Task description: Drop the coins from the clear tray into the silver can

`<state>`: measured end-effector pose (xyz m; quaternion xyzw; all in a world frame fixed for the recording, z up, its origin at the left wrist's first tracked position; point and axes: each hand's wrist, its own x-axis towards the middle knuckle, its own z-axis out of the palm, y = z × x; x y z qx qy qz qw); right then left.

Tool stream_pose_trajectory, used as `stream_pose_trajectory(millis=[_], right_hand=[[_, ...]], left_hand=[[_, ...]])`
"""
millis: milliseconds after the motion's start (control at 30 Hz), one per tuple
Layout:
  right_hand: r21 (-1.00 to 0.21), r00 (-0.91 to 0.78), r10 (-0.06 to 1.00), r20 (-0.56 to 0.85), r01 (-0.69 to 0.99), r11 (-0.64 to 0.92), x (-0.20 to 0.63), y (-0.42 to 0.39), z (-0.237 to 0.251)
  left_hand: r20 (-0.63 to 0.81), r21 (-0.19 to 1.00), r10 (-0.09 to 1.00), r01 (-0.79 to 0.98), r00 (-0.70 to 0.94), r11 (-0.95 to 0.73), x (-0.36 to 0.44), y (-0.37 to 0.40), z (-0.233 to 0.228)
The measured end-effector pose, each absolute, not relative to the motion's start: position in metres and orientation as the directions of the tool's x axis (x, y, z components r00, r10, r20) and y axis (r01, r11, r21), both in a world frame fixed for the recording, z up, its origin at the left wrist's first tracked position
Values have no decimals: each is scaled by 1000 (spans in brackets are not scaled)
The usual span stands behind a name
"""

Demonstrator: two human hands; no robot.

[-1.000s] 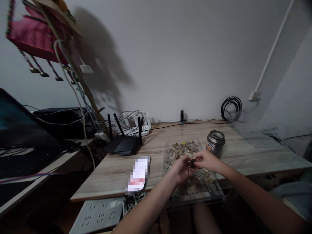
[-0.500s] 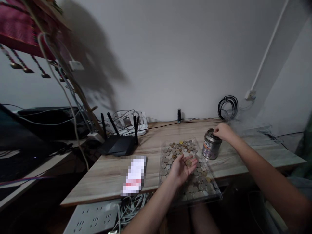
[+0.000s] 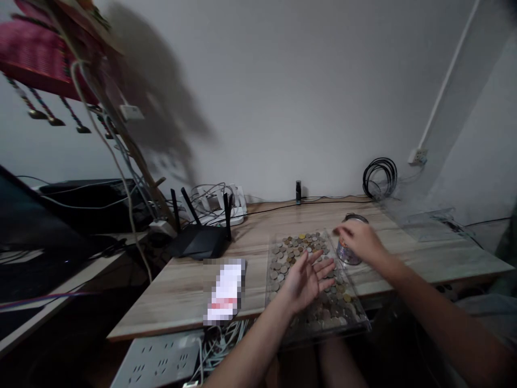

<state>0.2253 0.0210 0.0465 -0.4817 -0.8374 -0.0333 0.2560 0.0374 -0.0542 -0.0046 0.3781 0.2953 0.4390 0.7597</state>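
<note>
My left hand [image 3: 307, 279] hovers palm up, fingers spread and holding nothing, over the middle of a clear tray [image 3: 361, 319] that sits at the front edge of the wooden tabletop [image 3: 186, 291]. The tray is covered with loose coins [image 3: 297, 248], silver and brown, in a single scattered layer. My right hand [image 3: 361, 241] is just beyond the tray's far right corner, in front of a small metal tin [image 3: 349, 254] standing upright on the tabletop; the hand is blurred, so I cannot tell whether its fingers pinch anything. To the left of the tray, near the front edge, lies a phone [image 3: 225, 291]. At the back left corner stands a black router [image 3: 197, 240] with its antennas up, among tangled cables. A coil of black cable [image 3: 379, 177] rests against the wall at the back right.
</note>
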Motion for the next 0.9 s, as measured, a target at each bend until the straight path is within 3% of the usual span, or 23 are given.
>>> stream_pose_trajectory(millis=[67, 100, 167, 267, 333, 467, 600, 667, 733, 800, 900], right_hand=[[-177, -191, 861, 472, 936, 305, 248, 46, 62], [-145, -132, 886, 445, 966, 216, 256, 56, 67], [-68, -90, 923, 373, 990, 124, 266, 70, 70], [-6, -83, 935, 345, 996, 91, 266, 77, 65], [22, -80, 941, 328, 997, 77, 261, 77, 64], [64, -110, 961, 253, 993, 97, 254, 71, 74], [-6, -233, 905, 357, 968, 251, 239, 39, 69], [-75, -408, 877, 254, 896, 439, 227, 14, 49], [-187, -609, 793, 23, 777, 602, 215, -11, 22], [-301, -701, 706, -106, 699, 649, 206, -29, -5], [-433, -760, 623, -186, 632, 643, 202, -39, -29]], left_hand=[[-119, 977, 902, -115, 415, 181, 34, -59, -8], [-107, 992, 912, 107, 396, 71, 31, -61, -11], [-78, 850, 923, 509, 376, -135, 26, -67, -18], [-62, 560, 916, 774, 396, -296, 19, -74, -27], [-64, 462, 907, 818, 416, -342, 16, -77, -29], [-98, 377, 891, 845, 443, -379, 19, -79, -26], [-135, 344, 878, 853, 459, -393, 23, -76, -22], [-155, 368, 866, 842, 475, -396, 23, -72, -24], [-168, 392, 852, 827, 495, -403, 21, -69, -27], [-162, 411, 843, 812, 512, -414, 19, -67, -30], [-145, 438, 832, 788, 536, -432, 17, -68, -32]])
